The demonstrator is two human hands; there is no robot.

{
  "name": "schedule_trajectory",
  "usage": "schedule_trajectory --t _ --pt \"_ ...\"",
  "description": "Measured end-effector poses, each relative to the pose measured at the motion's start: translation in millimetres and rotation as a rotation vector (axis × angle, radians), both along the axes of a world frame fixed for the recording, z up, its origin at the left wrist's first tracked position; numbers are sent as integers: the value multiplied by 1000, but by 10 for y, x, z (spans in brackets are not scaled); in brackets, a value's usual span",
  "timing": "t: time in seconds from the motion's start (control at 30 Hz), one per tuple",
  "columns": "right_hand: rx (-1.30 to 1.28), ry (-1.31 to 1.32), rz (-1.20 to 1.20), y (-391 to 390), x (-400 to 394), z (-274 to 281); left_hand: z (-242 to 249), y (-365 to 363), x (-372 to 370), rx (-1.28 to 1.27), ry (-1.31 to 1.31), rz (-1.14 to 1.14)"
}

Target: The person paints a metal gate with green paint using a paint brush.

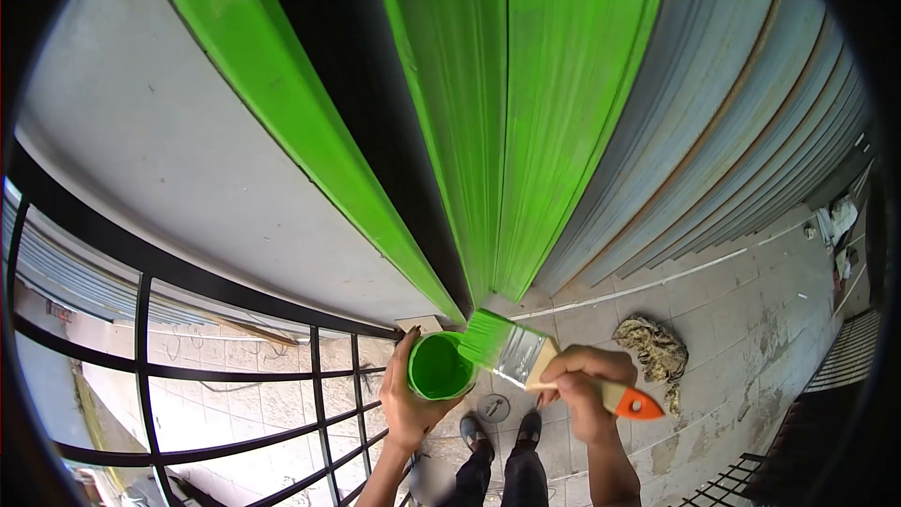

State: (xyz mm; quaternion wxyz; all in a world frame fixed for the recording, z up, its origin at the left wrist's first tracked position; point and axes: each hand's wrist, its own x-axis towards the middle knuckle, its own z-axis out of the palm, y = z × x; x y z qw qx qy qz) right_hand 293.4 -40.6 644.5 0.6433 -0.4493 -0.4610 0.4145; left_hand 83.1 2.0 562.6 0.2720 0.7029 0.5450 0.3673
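My left hand (pixel 410 410) is wrapped round a small can of green paint (pixel 439 368), its open top facing up at me. My right hand (pixel 584 385) grips a wide paintbrush (pixel 519 350) by its wooden handle, which ends in an orange tip. Green paint coats the bristles, and they overlap the right rim of the can in this view. Beyond both hands rise folding metal panels (pixel 502 131) covered in streaky, glossy green paint. A green-painted post (pixel 310 145) stands to their left, past a dark gap.
Unpainted grey folding panels (pixel 690 122) continue on the right, with rusty edges. A black metal grille (pixel 235 376) is at the lower left, near my left arm. A crumpled stained cloth (pixel 654 347) lies on the tiled floor (pixel 741 319). A round drain cover (pixel 493 407) is by my feet.
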Motion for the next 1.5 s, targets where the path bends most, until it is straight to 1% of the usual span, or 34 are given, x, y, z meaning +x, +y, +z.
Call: schedule_trajectory --t 0.03,0.13,0.23,0.33,0.37,0.47,0.57,0.67,0.77,0.87,0.97,1.07,1.1,1.2,1.23,1.33,1.37,1.47,1.5 --pt "34 -239 54 -63 -5 159 33 14 50 48 8 17" --pt "83 -592 53 -153 -133 341 92 53 203 270 20 48" --pt "102 -656 19 -122 -269 410 142 71 332 419 -29 78" --pt "156 -721 39 -102 -291 306 166 69 399 533 -28 100" --pt "75 -769 70 -111 -289 314 126 60 399 573 -21 101" --pt "-7 -772 131 -101 -375 410 96 52 404 663 -22 117" --pt "-6 -782 125 -102 -424 358 79 50 360 723 -6 117" --pt "47 -945 21 -68 -452 267 55 35 316 755 21 100" --pt "-30 -830 124 -60 -461 306 30 25 285 775 46 78" --pt "-88 -925 89 29 -513 409 8 32 278 773 33 77" --pt "-4 -795 44 12 -456 377 5 47 272 763 22 88" --pt "-53 -679 22 -4 -429 299 31 74 265 730 3 102" --pt "-129 -508 42 -31 -419 291 37 86 258 723 -5 99" --pt "-193 -175 73 -156 -310 141 67 119 245 673 -48 114" --pt "-135 -108 97 -159 -268 66 76 126 249 652 -67 119" --pt "-133 -18 49 -129 -283 -96 98 137 235 529 -6 110" --pt "-34 -64 -1 -114 -312 -180 59 130 237 495 -16 134" --pt "57 -184 14 -68 -279 -337 53 115 254 338 -59 119" --pt "126 -208 -13 -47 -269 -411 12 99 250 252 -70 129"
